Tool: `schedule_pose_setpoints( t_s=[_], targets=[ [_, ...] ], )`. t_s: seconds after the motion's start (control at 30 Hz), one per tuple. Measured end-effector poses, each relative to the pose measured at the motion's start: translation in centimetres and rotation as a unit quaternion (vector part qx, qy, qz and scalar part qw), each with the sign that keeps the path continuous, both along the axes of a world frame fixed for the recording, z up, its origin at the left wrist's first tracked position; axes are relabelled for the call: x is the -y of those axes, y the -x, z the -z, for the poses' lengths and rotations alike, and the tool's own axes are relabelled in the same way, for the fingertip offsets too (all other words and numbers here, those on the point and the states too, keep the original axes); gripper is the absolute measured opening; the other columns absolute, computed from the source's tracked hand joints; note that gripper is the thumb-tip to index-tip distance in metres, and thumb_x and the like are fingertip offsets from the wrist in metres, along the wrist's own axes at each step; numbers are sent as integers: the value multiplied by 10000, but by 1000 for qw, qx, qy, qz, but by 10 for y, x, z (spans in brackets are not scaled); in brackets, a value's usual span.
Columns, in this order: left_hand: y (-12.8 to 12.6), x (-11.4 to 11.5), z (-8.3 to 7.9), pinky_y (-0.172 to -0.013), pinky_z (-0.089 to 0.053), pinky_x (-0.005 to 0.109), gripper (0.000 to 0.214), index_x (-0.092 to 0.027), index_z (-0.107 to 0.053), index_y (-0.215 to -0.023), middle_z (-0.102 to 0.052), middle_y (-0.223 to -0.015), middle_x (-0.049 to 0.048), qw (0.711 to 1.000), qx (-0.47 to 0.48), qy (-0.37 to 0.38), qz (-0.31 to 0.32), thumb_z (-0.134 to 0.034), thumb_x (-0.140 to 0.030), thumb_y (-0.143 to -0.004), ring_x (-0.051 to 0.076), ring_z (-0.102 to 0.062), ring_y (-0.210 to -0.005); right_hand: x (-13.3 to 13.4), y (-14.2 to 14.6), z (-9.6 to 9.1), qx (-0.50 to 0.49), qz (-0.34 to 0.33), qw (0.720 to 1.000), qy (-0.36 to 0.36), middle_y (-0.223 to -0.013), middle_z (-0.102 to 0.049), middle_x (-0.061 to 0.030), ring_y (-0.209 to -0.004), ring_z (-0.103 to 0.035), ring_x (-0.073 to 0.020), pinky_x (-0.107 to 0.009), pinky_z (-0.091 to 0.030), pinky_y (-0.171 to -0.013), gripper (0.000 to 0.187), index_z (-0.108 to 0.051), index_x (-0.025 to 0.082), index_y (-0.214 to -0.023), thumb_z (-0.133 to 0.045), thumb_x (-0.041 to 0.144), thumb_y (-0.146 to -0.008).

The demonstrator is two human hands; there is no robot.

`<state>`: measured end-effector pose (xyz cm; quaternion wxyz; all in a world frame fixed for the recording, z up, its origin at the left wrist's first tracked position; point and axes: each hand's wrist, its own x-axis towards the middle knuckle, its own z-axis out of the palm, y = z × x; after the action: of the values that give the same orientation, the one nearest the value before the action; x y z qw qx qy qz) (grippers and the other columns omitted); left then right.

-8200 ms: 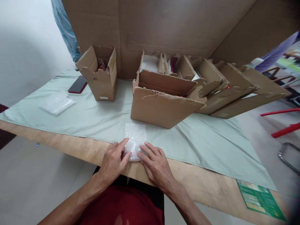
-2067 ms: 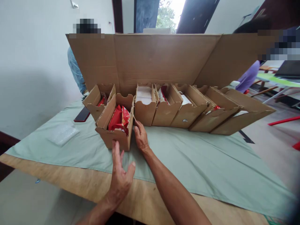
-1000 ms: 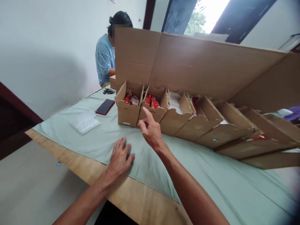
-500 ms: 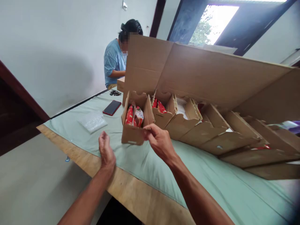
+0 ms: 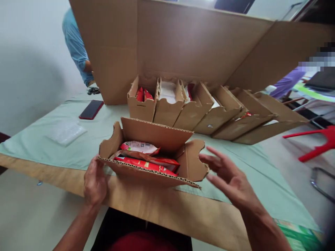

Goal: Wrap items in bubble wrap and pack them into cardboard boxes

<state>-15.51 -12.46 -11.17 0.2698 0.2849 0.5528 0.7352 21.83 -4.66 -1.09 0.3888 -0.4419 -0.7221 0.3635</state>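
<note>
An open cardboard box [image 5: 157, 127] stands crosswise near the table's front edge. Inside it lie several packets: a white-and-pink one [image 5: 140, 147] at the back and red ones [image 5: 146, 165] in front. My left hand [image 5: 95, 183] holds the box's left end at the front corner, its fingertips partly hidden by the cardboard. At the notched right end, my right hand [image 5: 230, 176] is open, its fingers spread and close to the edge; whether they touch it I cannot tell.
Behind the box, a row of similar cardboard boxes [image 5: 167, 113] stands before a tall cardboard panel [image 5: 180, 42]. A phone [image 5: 91, 109] and bubble wrap [image 5: 65, 133] lie on the left. A person's blue sleeve [image 5: 75, 42] shows behind the panel. A red chair [image 5: 319, 141] is at right.
The box has come away from the row's left end, toward me, and turned crosswise. My left hand has reached its left end; my right hand has let go. The view has swung right and down.
</note>
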Motion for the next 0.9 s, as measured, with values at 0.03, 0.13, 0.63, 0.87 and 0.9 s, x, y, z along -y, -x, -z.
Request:
schedule_pose_setpoints(
  t_s=[0.03, 0.13, 0.63, 0.87, 0.9],
  targets=[
    [-4, 6, 0, -1204, -414, 512, 435, -267, -687, -1213, -696, -1293, 61, 1000, 3, 7, 13, -625, -555, -893, 321, -524, -1392, 6, -4, 9, 26, -27, 999, 5, -1364, -683, -114, -1206, -683, -302, -448, -620, -908, 681, -510, 372, -1474, -760, 410, -842],
    [-15, 14, -4, -1204, -415, 498, 490, -249, -684, -1246, -709, -1275, 77, 998, -10, 35, 59, -653, -561, -870, 333, -547, -1369, 19, 9, 36, 71, -94, 993, 10, -1466, -606, -136, -1283, -625, -358, -531, -586, -985, 836, -479, 335, -1516, -804, 553, -777],
    [-81, -110, -47, -1162, -408, 497, 647, -183, -508, -1447, -639, -1373, 115, 948, -140, 12, 287, -660, -366, -845, 331, -556, -1319, -57, 13, 62, 86, 112, 987, -71, -1053, -735, -132, -902, -699, -300, -442, -572, -785, 428, -643, 216, -1084, -677, 554, -824],
    [-17, -109, -20, -1176, -404, 441, 655, -175, -513, -1452, -530, -1529, 135, 872, -431, 173, 156, -658, -340, -835, 298, -502, -1396, -63, 12, 94, 107, 140, 984, 13, -996, -750, -119, -860, -728, -316, -398, -544, -691, 419, -585, 221, -1087, -598, 528, -803],
    [4, -100, -18, -1192, -384, 444, 619, -184, -560, -1407, -541, -1517, 132, 856, -457, 215, 107, -674, -310, -812, 303, -494, -1403, -64, 11, 96, 117, 142, 983, 16, -971, -756, -115, -858, -728, -325, -399, -539, -687, 416, -589, 224, -1068, -596, 537, -794]
  ],
)
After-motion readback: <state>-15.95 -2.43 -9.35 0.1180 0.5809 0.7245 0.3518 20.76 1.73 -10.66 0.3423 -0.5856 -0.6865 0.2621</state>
